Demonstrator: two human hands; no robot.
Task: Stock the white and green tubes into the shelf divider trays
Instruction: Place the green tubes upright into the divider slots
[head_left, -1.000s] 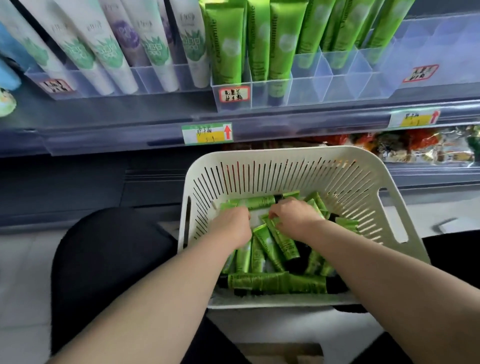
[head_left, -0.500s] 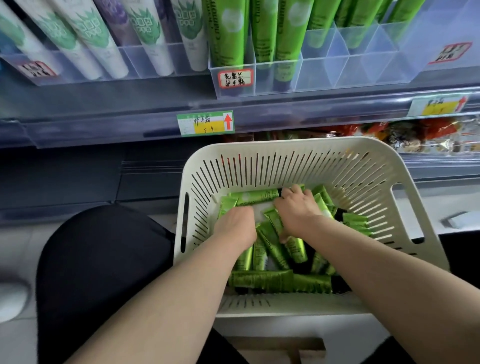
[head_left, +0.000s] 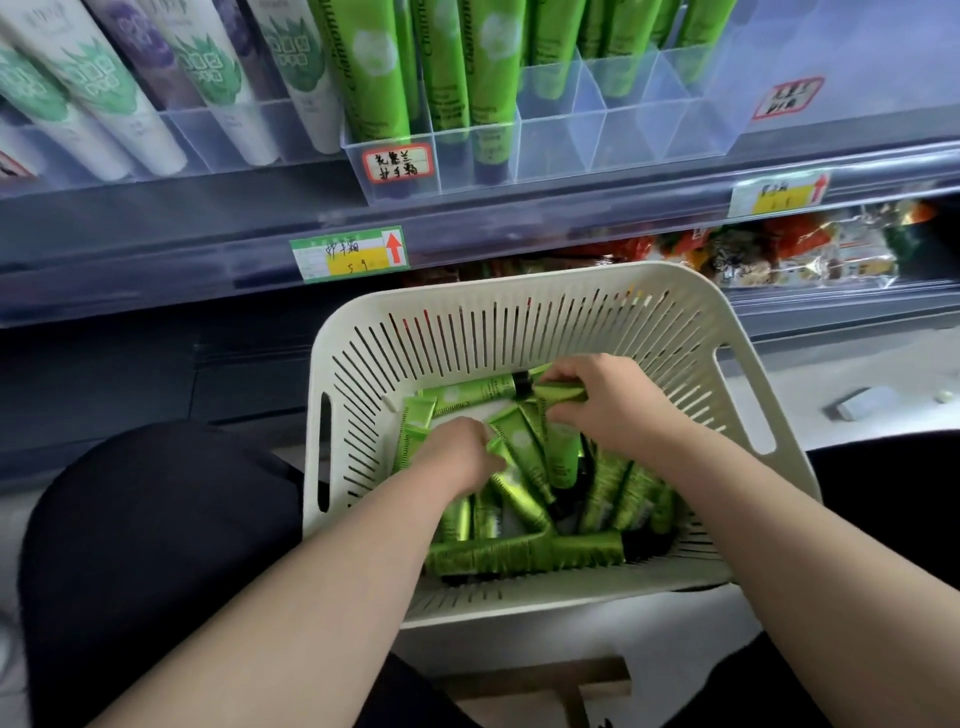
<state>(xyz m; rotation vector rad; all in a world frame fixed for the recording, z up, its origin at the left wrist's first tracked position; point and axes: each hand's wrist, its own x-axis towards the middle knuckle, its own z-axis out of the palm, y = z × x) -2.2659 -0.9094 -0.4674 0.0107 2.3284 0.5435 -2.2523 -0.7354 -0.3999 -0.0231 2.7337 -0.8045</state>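
Observation:
A cream slotted basket (head_left: 675, 332) sits on my lap and holds several loose green tubes (head_left: 524, 556). My left hand (head_left: 457, 457) is down among them, fingers curled round a bunch of green tubes (head_left: 511, 454). My right hand (head_left: 608, 400) reaches toward the basket's far side and pinches the crimped end of a green tube (head_left: 558, 393). Above, clear shelf divider trays (head_left: 561, 145) hold upright green tubes (head_left: 374, 67); white tubes (head_left: 119, 98) stand in trays to the left.
Several divider compartments (head_left: 670, 130) at the right of the green row hold nothing at their fronts. Price tags (head_left: 348, 254) hang on the shelf rail. Packaged snacks (head_left: 779, 249) lie on the lower shelf behind the basket. My dark-clad knee (head_left: 156, 519) is left of the basket.
My right hand has moved farther back and right in the basket and taken hold of a tube end. The left hand stays low in the pile. The view has tilted and come closer.

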